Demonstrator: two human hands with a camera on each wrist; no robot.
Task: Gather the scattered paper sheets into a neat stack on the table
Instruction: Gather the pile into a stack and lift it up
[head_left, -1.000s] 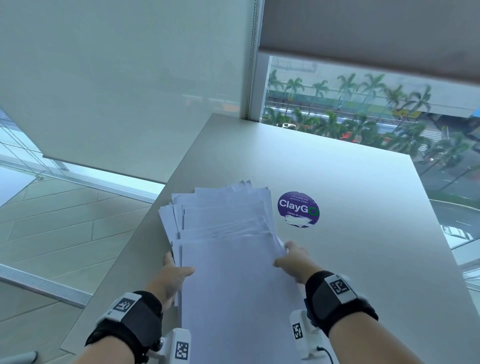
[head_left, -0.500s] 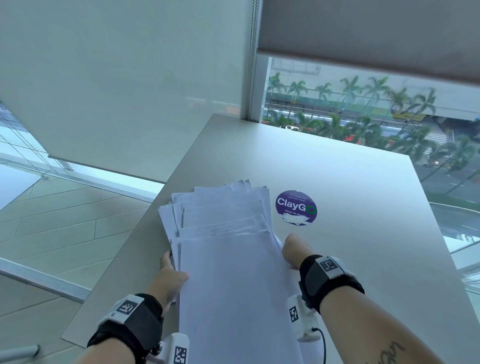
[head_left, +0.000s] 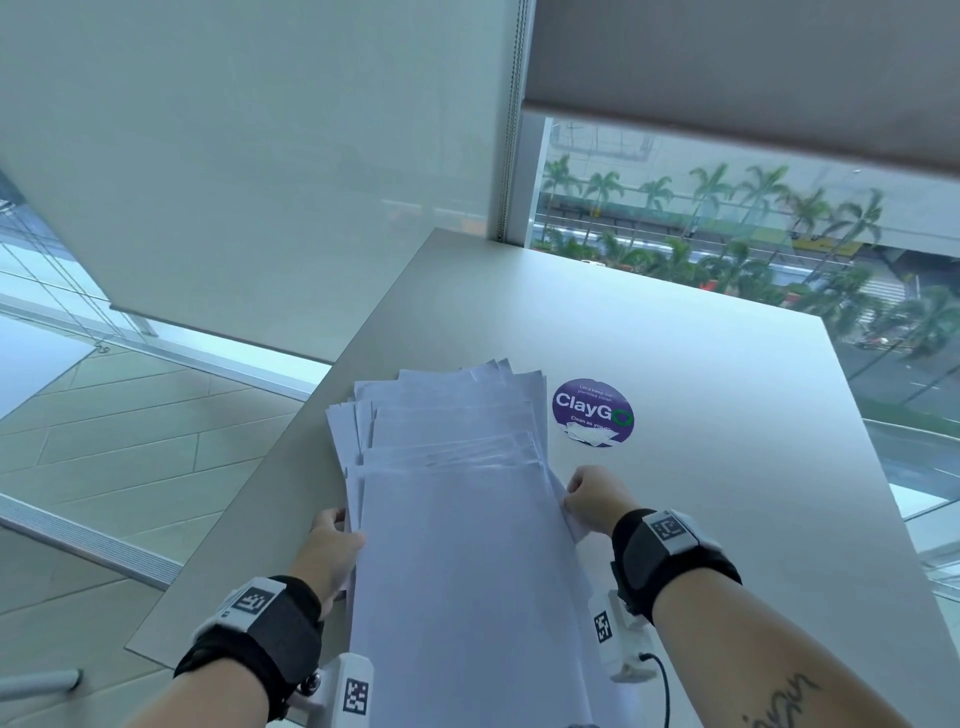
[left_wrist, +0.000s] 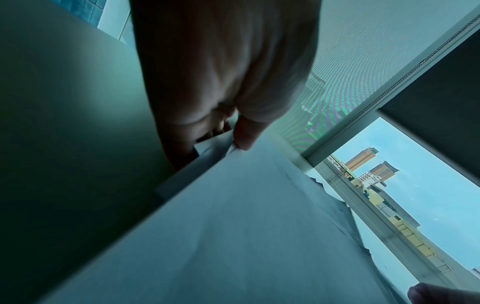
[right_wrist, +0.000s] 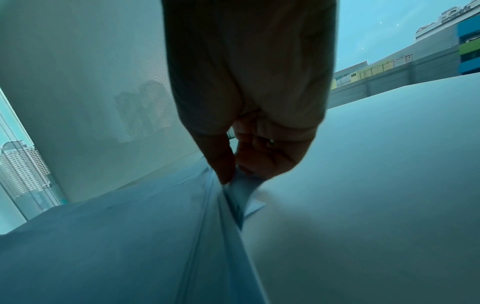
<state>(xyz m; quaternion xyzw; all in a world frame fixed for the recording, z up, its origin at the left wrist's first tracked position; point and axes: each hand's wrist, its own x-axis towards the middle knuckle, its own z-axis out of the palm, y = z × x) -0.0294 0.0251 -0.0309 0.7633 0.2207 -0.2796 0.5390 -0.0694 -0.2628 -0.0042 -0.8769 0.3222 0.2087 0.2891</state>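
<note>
Paper sheets (head_left: 457, 519) — thin, white, matt, smooth. Table (head_left: 727, 467) — pale matt laminate, smooth. Round sticker (head_left: 592, 412) — glossy purple, partly torn. Roller blind (head_left: 234, 156) — fine woven mesh cloth.

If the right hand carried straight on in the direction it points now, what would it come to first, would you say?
Probably the round purple ClayGo sticker, flat on the table. The right hand, pinching the right edge of the paper sheets, points away from the person with bare tabletop between. The sticker lies flat, so nothing would block it.

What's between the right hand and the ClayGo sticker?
Head view: only bare table lies between the right hand and the ClayGo sticker. The paper sheets pass just left of that gap.
</note>
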